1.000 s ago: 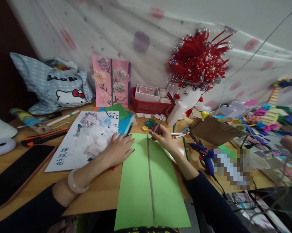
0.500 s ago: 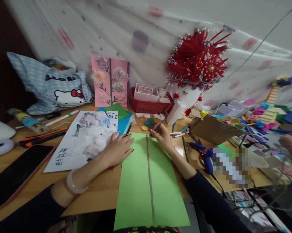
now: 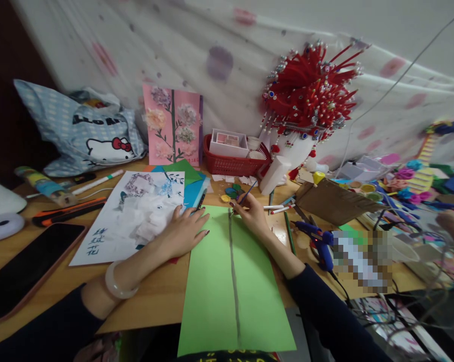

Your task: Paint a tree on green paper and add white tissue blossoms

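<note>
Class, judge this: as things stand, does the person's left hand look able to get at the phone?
Probably yes. The left hand looks empty, spread over the edge of the green paper; nothing covers the phone, and the white sheet lying between them should hardly block it.

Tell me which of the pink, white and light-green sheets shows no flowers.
The light-green sheet under the right hand: it carries one long dark line, whereas the upright pink sheet and the white sheet both bear flowers.
</note>
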The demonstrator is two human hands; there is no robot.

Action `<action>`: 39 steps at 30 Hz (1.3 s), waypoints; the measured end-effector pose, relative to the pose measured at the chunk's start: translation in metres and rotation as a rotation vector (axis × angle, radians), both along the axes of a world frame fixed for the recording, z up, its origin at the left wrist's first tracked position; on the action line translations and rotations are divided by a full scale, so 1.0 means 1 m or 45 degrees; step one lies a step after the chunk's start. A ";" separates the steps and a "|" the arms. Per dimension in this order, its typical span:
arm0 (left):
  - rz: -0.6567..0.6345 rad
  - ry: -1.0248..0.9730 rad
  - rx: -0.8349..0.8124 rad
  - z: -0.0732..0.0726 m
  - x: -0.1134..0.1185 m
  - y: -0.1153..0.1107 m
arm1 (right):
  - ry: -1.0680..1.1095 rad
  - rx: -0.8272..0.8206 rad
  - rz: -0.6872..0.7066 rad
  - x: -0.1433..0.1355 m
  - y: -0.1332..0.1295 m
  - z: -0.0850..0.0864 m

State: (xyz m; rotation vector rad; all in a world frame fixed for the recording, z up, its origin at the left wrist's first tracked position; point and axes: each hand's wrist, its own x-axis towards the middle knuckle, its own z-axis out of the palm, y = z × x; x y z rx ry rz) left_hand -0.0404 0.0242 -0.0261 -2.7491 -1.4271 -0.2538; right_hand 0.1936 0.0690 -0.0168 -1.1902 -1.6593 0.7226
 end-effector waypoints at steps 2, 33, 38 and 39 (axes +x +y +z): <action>0.003 0.001 -0.006 0.000 0.000 0.000 | 0.013 -0.003 0.012 0.000 -0.001 0.001; 0.023 0.035 -0.048 0.000 -0.003 0.006 | 0.489 0.121 -0.296 0.024 -0.014 0.016; 0.100 0.029 -0.001 0.003 -0.001 0.008 | 0.552 0.109 -0.304 0.027 -0.017 0.021; 0.118 0.030 0.012 0.004 -0.001 0.008 | 0.551 0.102 -0.303 0.025 -0.018 0.021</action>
